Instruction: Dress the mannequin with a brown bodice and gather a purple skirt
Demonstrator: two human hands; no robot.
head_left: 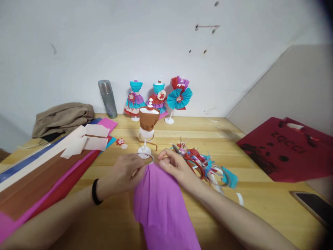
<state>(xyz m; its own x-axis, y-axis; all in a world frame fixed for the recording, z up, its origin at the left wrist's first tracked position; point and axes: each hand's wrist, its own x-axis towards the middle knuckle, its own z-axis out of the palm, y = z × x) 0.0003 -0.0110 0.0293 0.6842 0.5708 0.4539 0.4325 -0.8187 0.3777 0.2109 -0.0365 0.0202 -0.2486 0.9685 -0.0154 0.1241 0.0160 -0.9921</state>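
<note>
A long purple crepe paper sheet [163,205], pleated at its top edge, hangs between my hands over the table's front. My left hand [127,172], with a black band on its wrist, is closed in a pinch on the sheet's top left corner and on a thin pale curved strip [151,158]. My right hand [175,166] has its thumb and forefinger drawn together at the sheet's top right edge. Just beyond stands a small white dress form [147,133] with a brown paper bodice [149,119] and a brown strip looped loosely below it.
Three dressed paper-doll forms [159,91] and a grey flask [108,99] stand by the wall. Coloured paper sheets [39,163] and brown cloth [63,118] lie left. Scissors and paper scraps [200,159], a red bag [283,149] and a phone [312,205] are right.
</note>
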